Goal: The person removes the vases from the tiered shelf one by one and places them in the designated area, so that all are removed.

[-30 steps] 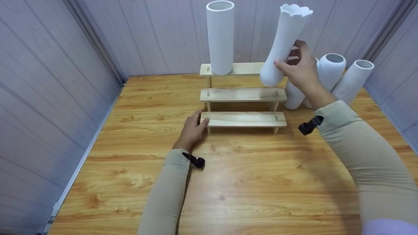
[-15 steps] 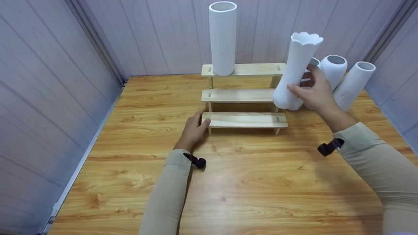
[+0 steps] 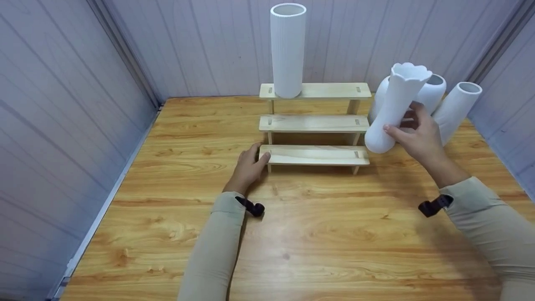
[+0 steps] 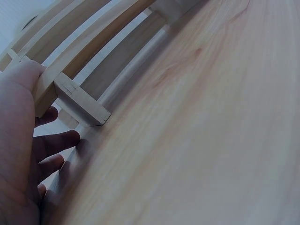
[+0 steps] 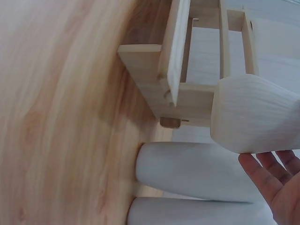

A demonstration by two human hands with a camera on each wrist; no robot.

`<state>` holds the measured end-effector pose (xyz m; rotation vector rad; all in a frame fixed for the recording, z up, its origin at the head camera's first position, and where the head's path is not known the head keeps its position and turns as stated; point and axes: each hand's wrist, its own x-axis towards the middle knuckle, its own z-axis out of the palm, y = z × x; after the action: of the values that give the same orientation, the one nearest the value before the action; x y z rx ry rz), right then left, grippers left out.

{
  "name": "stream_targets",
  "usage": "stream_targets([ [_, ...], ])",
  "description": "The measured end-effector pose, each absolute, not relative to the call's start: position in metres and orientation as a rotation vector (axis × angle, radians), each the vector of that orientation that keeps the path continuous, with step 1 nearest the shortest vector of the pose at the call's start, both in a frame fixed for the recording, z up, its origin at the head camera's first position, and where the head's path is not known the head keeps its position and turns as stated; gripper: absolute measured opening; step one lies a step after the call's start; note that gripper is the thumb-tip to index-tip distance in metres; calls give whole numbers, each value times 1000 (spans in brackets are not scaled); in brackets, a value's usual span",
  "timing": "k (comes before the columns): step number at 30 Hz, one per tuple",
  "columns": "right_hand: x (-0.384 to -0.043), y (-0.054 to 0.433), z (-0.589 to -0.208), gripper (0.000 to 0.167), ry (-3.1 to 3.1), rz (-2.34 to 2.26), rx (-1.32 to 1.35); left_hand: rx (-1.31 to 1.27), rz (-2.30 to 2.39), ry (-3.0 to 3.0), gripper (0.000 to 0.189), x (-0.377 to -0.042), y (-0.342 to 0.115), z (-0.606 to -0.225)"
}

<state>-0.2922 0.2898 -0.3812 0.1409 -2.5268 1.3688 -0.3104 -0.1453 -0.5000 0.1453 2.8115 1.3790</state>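
My right hand (image 3: 422, 136) holds a white vase (image 3: 396, 110) with a scalloped rim, thumb on its near side, fingers behind. The vase tilts, its rounded base beside the right end of a three-step wooden display stand (image 3: 313, 155). Seen from the right wrist, the base hangs off the tabletop and the fingertips (image 5: 251, 161) touch its side. My left hand (image 3: 248, 165) grips the left end of the lowest step, thumb on top. In the left wrist view, its other fingers (image 4: 61, 140) curl below the board. On the top step's left side stands a tall ribbed cylindrical vase (image 3: 288, 50).
Behind the held vase, more white vases crowd the table's right side, partly hidden; one slanted vase (image 3: 457, 108) is outermost. The wood-grain table (image 3: 292, 234) meets a panelled wall (image 3: 200, 46) at the back, with walls left and right too.
My right hand has carried the scalloped vase down and to the right, from above the middle step to beside the stand's right end. The left hand keeps its hold on the stand.
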Motion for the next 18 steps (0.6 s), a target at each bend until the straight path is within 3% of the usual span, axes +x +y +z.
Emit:
stream_targets([
  [18,-294,316,-431,81,-2578,1387,79,183,1385,2838,68,-312,-146,-502],
])
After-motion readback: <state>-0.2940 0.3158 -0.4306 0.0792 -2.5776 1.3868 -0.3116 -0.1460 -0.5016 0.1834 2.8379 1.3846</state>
